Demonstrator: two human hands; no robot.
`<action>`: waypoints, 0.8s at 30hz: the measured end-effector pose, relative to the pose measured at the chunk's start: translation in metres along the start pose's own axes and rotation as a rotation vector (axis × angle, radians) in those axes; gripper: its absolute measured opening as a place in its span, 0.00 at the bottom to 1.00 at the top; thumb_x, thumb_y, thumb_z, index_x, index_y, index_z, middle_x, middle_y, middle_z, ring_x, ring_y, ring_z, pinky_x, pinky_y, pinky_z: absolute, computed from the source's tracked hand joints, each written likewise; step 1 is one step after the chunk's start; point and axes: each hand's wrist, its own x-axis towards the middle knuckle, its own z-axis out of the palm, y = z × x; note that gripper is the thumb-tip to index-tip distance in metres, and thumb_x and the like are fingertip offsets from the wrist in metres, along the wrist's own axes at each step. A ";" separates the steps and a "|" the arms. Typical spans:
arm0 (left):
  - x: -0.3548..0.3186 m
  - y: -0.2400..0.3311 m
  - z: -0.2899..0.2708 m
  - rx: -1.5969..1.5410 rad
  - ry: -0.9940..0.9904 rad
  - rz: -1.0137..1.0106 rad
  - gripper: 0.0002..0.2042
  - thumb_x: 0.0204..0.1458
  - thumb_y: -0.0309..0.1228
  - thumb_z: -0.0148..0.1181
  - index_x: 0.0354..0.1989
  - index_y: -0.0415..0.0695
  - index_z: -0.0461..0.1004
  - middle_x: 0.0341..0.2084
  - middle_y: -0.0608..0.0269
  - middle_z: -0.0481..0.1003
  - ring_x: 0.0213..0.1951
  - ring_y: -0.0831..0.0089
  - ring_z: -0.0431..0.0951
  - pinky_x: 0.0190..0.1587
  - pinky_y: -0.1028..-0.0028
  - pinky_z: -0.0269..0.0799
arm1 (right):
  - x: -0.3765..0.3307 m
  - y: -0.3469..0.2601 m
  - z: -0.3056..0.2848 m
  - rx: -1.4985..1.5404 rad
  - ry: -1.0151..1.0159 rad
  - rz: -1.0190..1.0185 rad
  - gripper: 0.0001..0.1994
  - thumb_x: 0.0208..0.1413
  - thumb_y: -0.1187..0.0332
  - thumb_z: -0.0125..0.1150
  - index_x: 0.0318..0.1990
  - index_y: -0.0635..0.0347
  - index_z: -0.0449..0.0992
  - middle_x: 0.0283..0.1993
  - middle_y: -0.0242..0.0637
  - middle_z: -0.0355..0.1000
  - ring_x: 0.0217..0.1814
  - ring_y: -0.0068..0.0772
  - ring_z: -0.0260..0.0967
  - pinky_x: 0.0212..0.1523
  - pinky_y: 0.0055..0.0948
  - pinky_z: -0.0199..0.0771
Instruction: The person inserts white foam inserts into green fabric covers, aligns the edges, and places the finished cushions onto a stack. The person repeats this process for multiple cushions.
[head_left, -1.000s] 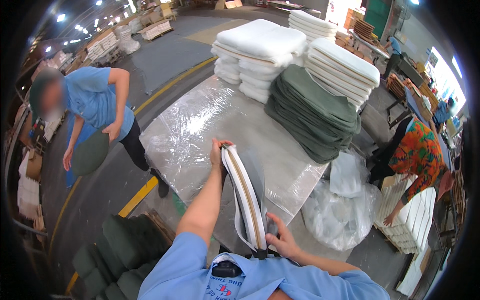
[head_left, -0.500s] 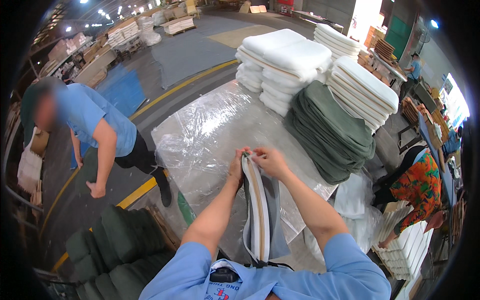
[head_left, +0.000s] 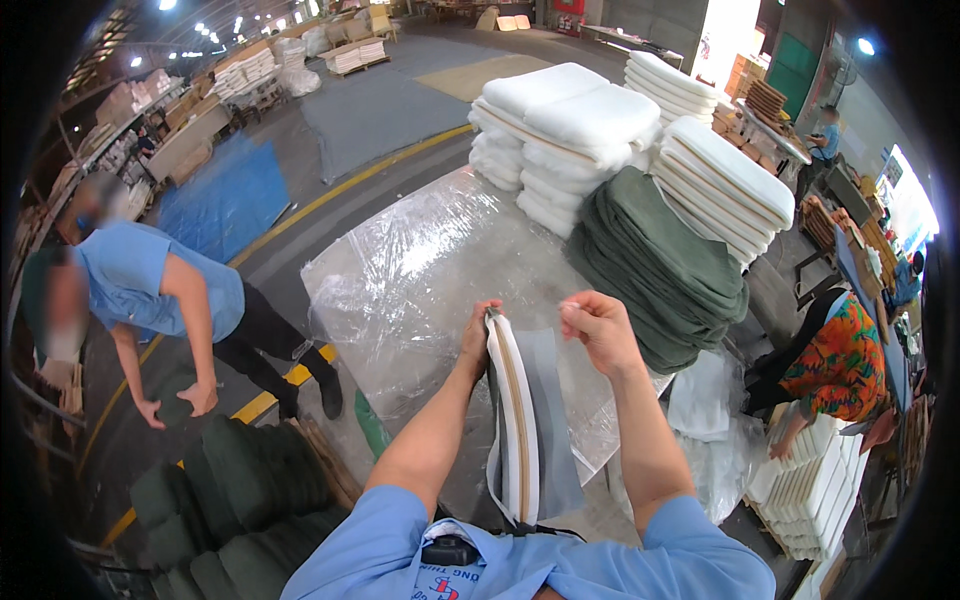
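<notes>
A long foam cushion (head_left: pixel 518 430), seen edge-on with white layers around a tan strip, stands upright against my body. My left hand (head_left: pixel 477 340) is closed around its far end, where a bit of dark green fabric shows. A grey fabric flap (head_left: pixel 552 420) hangs along the cushion's right side. Raised to the right of the cushion and apart from it is my right hand (head_left: pixel 603 332). Its thumb and fingers are pinched together; whatever is between them is too small to make out. Beneath both hands lies a table covered in clear plastic film (head_left: pixel 400 250).
White cushion pads (head_left: pixel 570 110) are stacked at the table's far right, beside folded dark green covers (head_left: pixel 660 260). A co-worker in blue (head_left: pixel 170 270) bends at left near dark green cushions (head_left: pixel 240 470). Another person in a patterned shirt (head_left: pixel 835 360) handles white pads (head_left: pixel 815 490) at right.
My right hand has come away from the cushion's end and moved right, letting the grey flap show more. My left hand stays in place. The co-worker at left has bent lower.
</notes>
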 end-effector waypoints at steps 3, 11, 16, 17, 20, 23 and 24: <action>-0.001 0.000 0.007 -0.035 -0.016 -0.021 0.29 0.72 0.60 0.45 0.62 0.48 0.75 0.42 0.66 0.78 0.40 0.74 0.79 0.44 0.71 0.78 | -0.018 -0.002 -0.020 -0.040 0.086 0.073 0.05 0.64 0.75 0.67 0.44 0.66 0.84 0.35 0.35 0.80 0.35 0.27 0.77 0.38 0.28 0.78; -0.019 -0.005 0.014 -0.122 -0.101 0.082 0.24 0.74 0.51 0.45 0.71 0.54 0.67 0.42 0.66 0.75 0.42 0.73 0.77 0.48 0.71 0.76 | 0.002 0.031 0.113 -0.109 -0.357 -0.009 0.09 0.65 0.72 0.67 0.47 0.69 0.83 0.36 0.36 0.81 0.36 0.25 0.78 0.40 0.27 0.80; -0.023 -0.013 0.030 -0.198 -0.033 0.029 0.23 0.76 0.52 0.42 0.70 0.56 0.69 0.40 0.69 0.74 0.41 0.76 0.76 0.45 0.70 0.78 | -0.004 0.101 0.165 -0.930 -0.468 -0.547 0.16 0.62 0.62 0.71 0.49 0.67 0.83 0.38 0.45 0.83 0.39 0.43 0.81 0.43 0.35 0.81; -0.021 -0.014 0.025 -0.193 -0.024 0.058 0.22 0.76 0.51 0.43 0.70 0.56 0.69 0.37 0.71 0.74 0.39 0.78 0.75 0.42 0.71 0.78 | -0.004 0.104 0.169 -1.063 -0.476 -0.617 0.16 0.62 0.62 0.71 0.50 0.66 0.83 0.38 0.46 0.83 0.40 0.44 0.82 0.44 0.35 0.81; -0.025 -0.024 -0.005 -0.243 -0.107 0.119 0.24 0.76 0.50 0.42 0.71 0.51 0.68 0.50 0.65 0.76 0.52 0.74 0.76 0.56 0.69 0.75 | 0.017 0.089 0.149 -0.961 -0.416 -0.267 0.15 0.61 0.61 0.72 0.50 0.60 0.84 0.40 0.43 0.83 0.43 0.41 0.82 0.47 0.35 0.80; -0.009 -0.020 -0.009 0.434 0.017 0.299 0.26 0.77 0.47 0.37 0.74 0.46 0.65 0.68 0.59 0.69 0.70 0.67 0.65 0.74 0.66 0.57 | 0.057 0.070 0.097 -0.731 -0.114 -0.298 0.14 0.60 0.63 0.71 0.50 0.57 0.86 0.43 0.39 0.85 0.43 0.36 0.81 0.47 0.35 0.79; -0.010 -0.024 0.000 0.304 -0.023 0.259 0.26 0.77 0.47 0.36 0.74 0.45 0.65 0.67 0.59 0.69 0.69 0.67 0.66 0.74 0.66 0.57 | 0.068 0.060 0.072 -0.750 -0.050 -0.239 0.14 0.59 0.65 0.71 0.51 0.57 0.85 0.44 0.38 0.85 0.43 0.33 0.80 0.47 0.35 0.79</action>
